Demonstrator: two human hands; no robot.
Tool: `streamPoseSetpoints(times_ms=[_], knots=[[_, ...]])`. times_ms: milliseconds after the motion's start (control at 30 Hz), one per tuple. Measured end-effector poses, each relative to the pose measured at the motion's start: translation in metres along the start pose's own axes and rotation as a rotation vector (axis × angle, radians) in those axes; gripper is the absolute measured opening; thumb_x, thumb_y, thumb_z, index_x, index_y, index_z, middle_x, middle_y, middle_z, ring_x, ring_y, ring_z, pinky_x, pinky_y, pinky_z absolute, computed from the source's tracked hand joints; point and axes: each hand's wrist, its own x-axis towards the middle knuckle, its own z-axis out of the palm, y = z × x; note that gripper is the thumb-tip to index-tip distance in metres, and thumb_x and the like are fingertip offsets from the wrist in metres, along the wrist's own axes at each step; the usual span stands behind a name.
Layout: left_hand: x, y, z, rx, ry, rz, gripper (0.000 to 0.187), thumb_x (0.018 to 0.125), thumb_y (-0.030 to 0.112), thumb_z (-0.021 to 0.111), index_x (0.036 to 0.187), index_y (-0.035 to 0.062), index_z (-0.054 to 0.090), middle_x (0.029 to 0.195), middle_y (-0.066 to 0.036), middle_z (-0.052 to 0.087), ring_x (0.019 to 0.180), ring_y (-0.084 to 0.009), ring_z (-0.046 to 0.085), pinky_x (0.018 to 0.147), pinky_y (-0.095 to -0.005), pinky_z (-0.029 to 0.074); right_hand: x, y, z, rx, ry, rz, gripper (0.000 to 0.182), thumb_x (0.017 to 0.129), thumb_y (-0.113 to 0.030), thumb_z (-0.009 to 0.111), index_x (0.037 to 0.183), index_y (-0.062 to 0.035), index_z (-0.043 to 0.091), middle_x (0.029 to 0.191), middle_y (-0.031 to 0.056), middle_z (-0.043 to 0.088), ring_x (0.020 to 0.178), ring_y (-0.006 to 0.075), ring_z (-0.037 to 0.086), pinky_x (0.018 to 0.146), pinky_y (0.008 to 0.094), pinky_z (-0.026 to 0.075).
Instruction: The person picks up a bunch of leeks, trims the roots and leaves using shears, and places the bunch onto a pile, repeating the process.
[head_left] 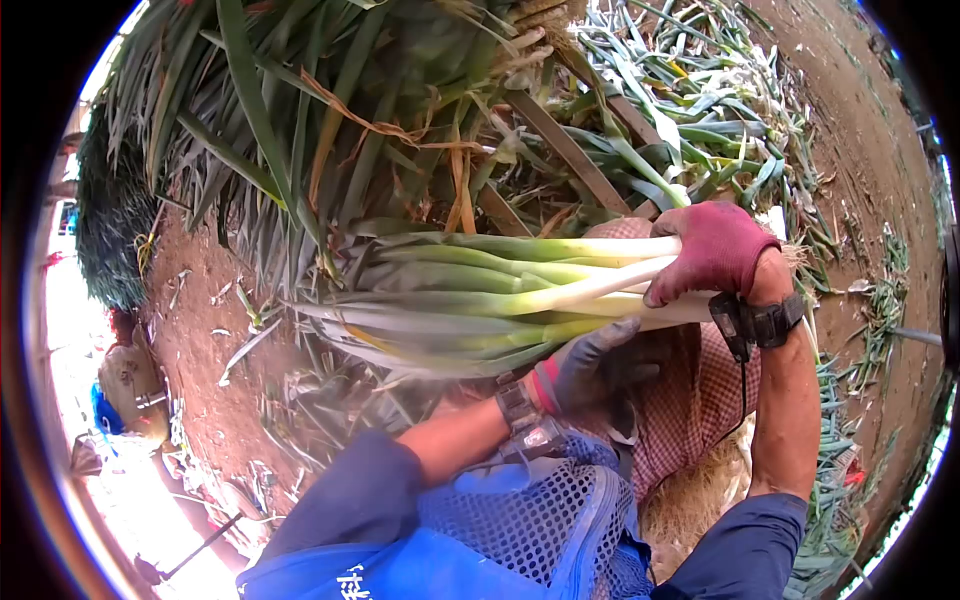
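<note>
A bunch of long green onions [520,285] lies across in front of me, white stems to the right and green leaves to the left. My right hand [715,255], in a dark red glove, is closed around the white stems near the root end. Below the bunch is my left hand [605,370], in a grey-palmed glove with a pink cuff. Its thumb is spread along the lower edge of the stems, and its palm is turned up with the fingers partly in shadow. A checked cloth [700,385] covers my lap under the stems.
A big heap of green onions [270,110] rises at the upper left, beside wooden slats [565,150]. Loose leaves [690,100] are piled at the upper right. Bare soil [200,300] with scraps lies left. Another dark green stack [110,220] stands farther left.
</note>
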Motion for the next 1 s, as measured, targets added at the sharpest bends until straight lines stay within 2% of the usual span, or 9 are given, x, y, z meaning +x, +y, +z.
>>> streamPoseSetpoints(times_ms=[367, 533, 600, 733, 767, 833, 867, 933, 1000], knots=[[-0.006, 0.005, 0.018, -0.182, -0.162, 0.069, 0.072, 0.1, 0.054, 0.067, 0.153, 0.0085, 0.049, 0.145, -0.015, 0.061, 0.13, -0.0282, 0.063, 0.108, -0.049, 0.052, -0.031, -0.031, -0.028, -0.026, 0.015, 0.032, 0.058, 0.06, -0.052, 0.084, 0.093, -0.0046, 0.08, 0.086, 0.0178, 0.077, 0.082, 0.0333, 0.076, 0.079, 0.0418, 0.059], [-0.008, 0.028, 0.086, -0.091, -0.421, 0.124, 0.075, 0.099, 0.063, 0.063, 0.154, 0.0138, 0.048, 0.147, -0.011, 0.06, 0.129, -0.0273, 0.064, 0.104, -0.0467, 0.055, -0.073, -0.043, -0.097, -0.058, 0.237, -0.186, 0.045, 0.066, -0.039, 0.08, 0.089, -0.0005, 0.08, 0.067, 0.0146, 0.072, 0.057, 0.0263, 0.07, 0.059, 0.0345, 0.058], [-0.01, 0.036, 0.128, -0.008, -0.486, 0.183, 0.074, 0.1, 0.066, 0.06, 0.153, 0.0162, 0.048, 0.148, -0.009, 0.059, 0.125, -0.027, 0.067, 0.101, -0.0463, 0.057, -0.108, -0.066, -0.14, -0.11, 0.137, 0.049, 0.054, 0.059, -0.038, 0.082, 0.095, 0.003, 0.079, 0.079, 0.0132, 0.076, 0.069, 0.0219, 0.072, 0.064, 0.0335, 0.057], [0.008, 0.033, 0.207, 0.087, -0.694, 0.219, 0.073, 0.102, 0.066, 0.057, 0.154, 0.0169, 0.047, 0.145, -0.007, 0.06, 0.113, -0.023, 0.071, 0.089, -0.0402, 0.062, -0.191, -0.037, -0.184, 0.158, 0.204, -0.153, 0.026, 0.086, -0.016, 0.082, 0.103, 0.0034, 0.08, 0.091, 0.0077, 0.079, 0.079, 0.01, 0.072, 0.071, 0.0259, 0.057], [0.013, 0.029, 0.227, 0.09, -0.738, 0.218, 0.072, 0.102, 0.065, 0.057, 0.155, 0.0171, 0.047, 0.144, -0.006, 0.061, 0.111, -0.0212, 0.07, 0.088, -0.0392, 0.062, -0.211, -0.036, -0.196, 0.192, 0.264, 0.1, 0.03, 0.088, -0.014, 0.084, 0.112, 0.0037, 0.077, 0.093, 0.0059, 0.081, 0.083, 0.0101, 0.074, 0.077, 0.0249, 0.058], [0.02, 0.022, 0.271, 0.191, -0.762, 0.228, 0.068, 0.105, 0.063, 0.054, 0.156, 0.0193, 0.045, 0.14, -0.004, 0.062, 0.111, -0.0193, 0.067, 0.089, -0.0395, 0.061, -0.271, -0.053, -0.197, 0.136, 0.501, 0.231, 0.021, 0.084, -0.01, 0.079, 0.101, 0.003, 0.082, 0.09, 0.009, 0.08, 0.08, 0.0147, 0.073, 0.075, 0.0275, 0.056], [0.02, 0.017, 0.289, 0.214, -0.761, 0.232, 0.063, 0.105, 0.054, 0.06, 0.151, 0.0124, 0.051, 0.133, -0.006, 0.066, 0.116, -0.0189, 0.065, 0.095, -0.0394, 0.058, -0.29, -0.058, -0.19, 0.128, 0.513, 0.248, 0.021, 0.084, -0.01, 0.079, 0.101, 0.003, 0.082, 0.09, 0.009, 0.08, 0.08, 0.0147, 0.073, 0.075, 0.0275, 0.056], [0.031, 0.005, 0.298, 0.211, -0.787, 0.257, 0.062, 0.104, 0.052, 0.061, 0.15, 0.0107, 0.052, 0.132, -0.007, 0.067, 0.115, -0.0191, 0.066, 0.096, -0.0394, 0.058, -0.324, -0.066, -0.177, 0.229, 0.908, 0.472, 0.047, 0.08, -0.009, 0.083, 0.12, 0.0111, 0.072, 0.099, 0.0122, 0.076, 0.086, 0.0181, 0.07, 0.08, 0.0283, 0.054], [0.045, -0.01, 0.294, 0.199, -0.792, 0.329, 0.06, 0.103, 0.048, 0.063, 0.147, 0.0073, 0.054, 0.13, -0.008, 0.068, 0.115, -0.0195, 0.066, 0.098, -0.0392, 0.056, -0.346, -0.041, -0.139, 0.284, 0.937, 0.491, 0.041, 0.081, -0.012, 0.082, 0.116, 0.0072, 0.073, 0.099, 0.0101, 0.076, 0.087, 0.0177, 0.07, 0.079, 0.0281, 0.055]])
